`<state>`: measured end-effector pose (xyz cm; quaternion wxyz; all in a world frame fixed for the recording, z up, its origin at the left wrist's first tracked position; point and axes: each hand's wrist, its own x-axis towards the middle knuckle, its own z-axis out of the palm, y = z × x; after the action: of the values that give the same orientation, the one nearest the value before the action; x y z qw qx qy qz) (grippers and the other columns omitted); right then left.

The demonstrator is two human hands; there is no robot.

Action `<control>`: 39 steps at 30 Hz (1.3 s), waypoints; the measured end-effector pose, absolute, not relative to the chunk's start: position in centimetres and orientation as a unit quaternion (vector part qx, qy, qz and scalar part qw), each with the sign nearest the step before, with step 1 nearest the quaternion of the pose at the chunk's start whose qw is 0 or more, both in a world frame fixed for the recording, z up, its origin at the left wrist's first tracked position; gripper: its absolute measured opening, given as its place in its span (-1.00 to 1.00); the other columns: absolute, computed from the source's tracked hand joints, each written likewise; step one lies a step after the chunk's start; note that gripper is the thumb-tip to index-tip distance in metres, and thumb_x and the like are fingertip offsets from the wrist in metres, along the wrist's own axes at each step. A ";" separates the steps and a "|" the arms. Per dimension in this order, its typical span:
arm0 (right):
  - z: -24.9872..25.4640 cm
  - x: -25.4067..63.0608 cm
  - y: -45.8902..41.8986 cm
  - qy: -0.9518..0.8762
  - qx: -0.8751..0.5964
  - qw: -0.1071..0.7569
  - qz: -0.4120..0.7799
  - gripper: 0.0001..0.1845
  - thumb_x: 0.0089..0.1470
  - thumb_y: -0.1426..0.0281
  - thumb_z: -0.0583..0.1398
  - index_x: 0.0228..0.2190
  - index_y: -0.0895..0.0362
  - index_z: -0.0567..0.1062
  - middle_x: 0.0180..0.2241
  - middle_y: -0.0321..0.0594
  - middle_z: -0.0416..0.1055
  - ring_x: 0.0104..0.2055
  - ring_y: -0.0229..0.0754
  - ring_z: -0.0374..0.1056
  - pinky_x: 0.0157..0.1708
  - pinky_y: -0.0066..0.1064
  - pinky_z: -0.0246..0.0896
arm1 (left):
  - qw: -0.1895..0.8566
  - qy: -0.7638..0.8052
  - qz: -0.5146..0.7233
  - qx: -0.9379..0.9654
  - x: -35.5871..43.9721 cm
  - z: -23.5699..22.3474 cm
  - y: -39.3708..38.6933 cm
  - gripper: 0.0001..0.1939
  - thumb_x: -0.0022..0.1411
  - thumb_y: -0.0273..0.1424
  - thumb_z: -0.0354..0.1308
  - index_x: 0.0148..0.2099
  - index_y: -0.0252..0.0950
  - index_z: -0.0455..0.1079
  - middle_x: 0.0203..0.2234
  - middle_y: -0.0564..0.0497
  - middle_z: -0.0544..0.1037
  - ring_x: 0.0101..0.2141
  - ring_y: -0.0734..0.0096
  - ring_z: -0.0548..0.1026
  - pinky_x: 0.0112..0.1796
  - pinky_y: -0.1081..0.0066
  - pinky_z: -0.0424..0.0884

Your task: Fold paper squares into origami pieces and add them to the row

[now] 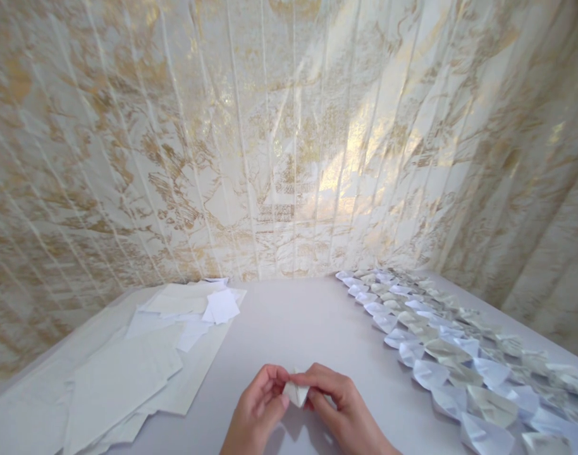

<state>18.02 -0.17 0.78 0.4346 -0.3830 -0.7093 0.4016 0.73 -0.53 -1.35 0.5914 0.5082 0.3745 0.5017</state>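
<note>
Gold-and-white cloth (198, 139) hangs behind a pale table (289, 322).
Big flat sheets (122, 379) lie on the left, and rows of folded papers (429, 374) sit on the right. Near the front edge, the left hand (255, 407) and the right hand (343, 404) both pinch one little folded paper (297, 394). It is right between their fingertips, so neither hand looks nearer. One corner points down toward the person; which way is its long way, I cannot tell.

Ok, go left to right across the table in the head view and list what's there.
Spread of paper sheets, left hand, small folded paper piece, right hand, rows of folded paper shapes.
</note>
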 end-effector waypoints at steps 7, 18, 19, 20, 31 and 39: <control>0.4 18.1 -0.5 -0.737 -0.371 0.418 0.379 -0.70 0.22 0.34 0.11 -0.04 0.04 0.51 -0.21 -0.16 0.52 -0.21 -0.13 0.43 -0.17 -0.35 0.29 | 0.520 0.442 0.507 0.527 1.7 -2.3 -0.6 -0.50 0.05 -0.06 0.31 -0.10 -0.20 0.22 -0.35 0.04 0.49 -0.24 0.25 0.51 -0.21 0.34 0.37; 0.5 17.9 -0.2 -0.630 -0.401 0.473 0.467 -0.59 0.09 0.04 0.26 -0.52 0.14 0.50 -0.49 -0.30 0.36 -0.39 -0.18 0.29 -0.29 -0.36 0.17 | 0.361 0.450 0.399 0.713 1.5 -1.2 -1.2 -0.76 0.28 -0.17 0.05 -0.30 -0.22 0.34 -0.41 0.06 0.38 -0.36 0.34 0.38 -0.30 0.40 0.28; 0.4 17.9 -0.1 -0.620 -0.398 0.481 0.475 -0.57 0.07 0.03 0.27 -0.53 0.14 0.49 -0.50 -0.31 0.34 -0.40 -0.19 0.27 -0.31 -0.36 0.16 | 0.345 0.449 0.386 0.728 1.5 -1.0 -1.2 -0.73 0.30 -0.16 0.03 -0.34 -0.22 0.35 -0.43 0.06 0.37 -0.36 0.34 0.37 -0.30 0.39 0.27; 0.4 17.9 -0.1 -0.611 -0.395 0.488 0.482 -0.56 0.06 0.02 0.27 -0.53 0.14 0.48 -0.51 -0.31 0.33 -0.41 -0.19 0.26 -0.33 -0.36 0.15 | 0.335 0.449 0.378 0.737 1.4 -0.8 -1.2 -0.70 0.32 -0.17 0.01 -0.38 -0.22 0.35 -0.45 0.06 0.36 -0.36 0.33 0.36 -0.30 0.39 0.26; 0.4 17.5 -0.2 -0.595 -0.375 0.483 0.521 -0.56 0.04 0.01 0.29 -0.52 0.13 0.44 -0.50 -0.34 0.27 -0.41 -0.22 0.20 -0.35 -0.39 0.08 | 0.270 0.459 0.382 0.755 1.2 -1.0 -1.5 -0.75 0.34 -0.31 0.02 -0.42 -0.21 0.29 -0.47 0.08 0.33 -0.34 0.32 0.37 -0.30 0.40 0.24; 0.5 17.5 -0.1 -0.542 -0.376 0.487 0.572 -0.49 -0.05 -0.04 0.33 -0.56 0.16 0.40 -0.58 -0.36 0.24 -0.50 -0.28 0.12 -0.43 -0.42 0.01 | 0.285 0.440 0.403 0.751 1.5 -1.5 -1.3 -0.74 0.32 -0.31 0.04 -0.44 -0.23 0.27 -0.49 0.11 0.29 -0.37 0.35 0.35 -0.32 0.43 0.21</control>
<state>17.46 -0.13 0.49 0.4872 -0.3764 -0.5419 0.5721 1.51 -1.29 -1.46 0.2848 0.7506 0.4395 0.4028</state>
